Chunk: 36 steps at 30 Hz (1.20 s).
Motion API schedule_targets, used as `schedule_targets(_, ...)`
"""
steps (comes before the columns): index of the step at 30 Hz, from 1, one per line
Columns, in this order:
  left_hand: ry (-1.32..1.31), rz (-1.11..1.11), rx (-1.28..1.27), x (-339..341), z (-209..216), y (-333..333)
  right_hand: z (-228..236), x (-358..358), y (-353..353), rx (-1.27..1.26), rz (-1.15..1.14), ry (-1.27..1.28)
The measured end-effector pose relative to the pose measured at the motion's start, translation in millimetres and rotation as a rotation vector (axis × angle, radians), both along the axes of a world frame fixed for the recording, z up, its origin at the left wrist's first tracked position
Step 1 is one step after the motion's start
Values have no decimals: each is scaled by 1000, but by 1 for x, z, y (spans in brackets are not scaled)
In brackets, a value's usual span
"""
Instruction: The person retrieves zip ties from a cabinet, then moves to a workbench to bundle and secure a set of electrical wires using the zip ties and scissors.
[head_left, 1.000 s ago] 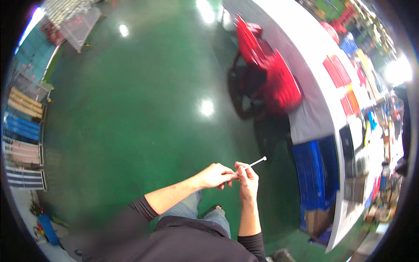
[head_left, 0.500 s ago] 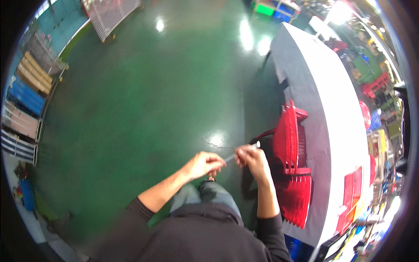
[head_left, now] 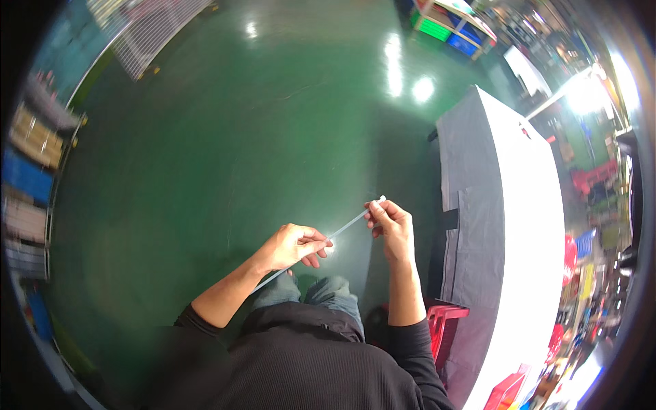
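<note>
A long, thin, pale cable tie [head_left: 350, 224] runs slantwise between my two hands, with its small white head at the upper right. My right hand [head_left: 395, 232] pinches it between thumb and fingers just below that head. Lower and to the left, my left hand [head_left: 292, 247] is closed on the strip with thumb and fingertips. The strip's tail passes under my left wrist and shows again above my thigh. Both hands are held in the air in front of my body, over the green floor [head_left: 205, 171].
On the right stands a long table with a white top [head_left: 529, 225] and a grey cloth side. Red plastic stools [head_left: 447, 314] are by its near end. Shelving with green and blue bins [head_left: 434, 29] is far ahead; a wire mesh panel [head_left: 154, 37] stands far left.
I have moved forward along the table, so the stacked red stools have slid toward the lower right. My hands are farther apart, with more of the cable tie showing between them.
</note>
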State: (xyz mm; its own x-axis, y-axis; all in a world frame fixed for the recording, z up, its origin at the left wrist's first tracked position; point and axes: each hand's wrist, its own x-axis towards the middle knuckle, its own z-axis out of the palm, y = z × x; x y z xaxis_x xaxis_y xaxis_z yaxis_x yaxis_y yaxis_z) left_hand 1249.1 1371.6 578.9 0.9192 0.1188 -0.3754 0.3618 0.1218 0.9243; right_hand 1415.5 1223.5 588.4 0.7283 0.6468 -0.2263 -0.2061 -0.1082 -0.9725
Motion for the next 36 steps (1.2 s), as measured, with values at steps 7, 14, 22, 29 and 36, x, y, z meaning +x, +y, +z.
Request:
schedule_targets(7, 61, -175, -260, 231, 1, 144, -21, 229, 106, 43, -169, 32)
schedule_targets(14, 136, 8, -320, 364, 18, 242, -33, 442, 237, 90, -207, 230)
schedule_targets(22, 146, -55, -182, 352, 18, 226, -17, 439, 237, 156, -94, 194)
schedule_targets(29, -46, -162, -350, 358, 68, 149, 49, 319, 136, 243, -122, 107)
schedule_targets(36, -29, -10, -100, 341, 74, 73, 59, 269, 63, 164, -103, -44)
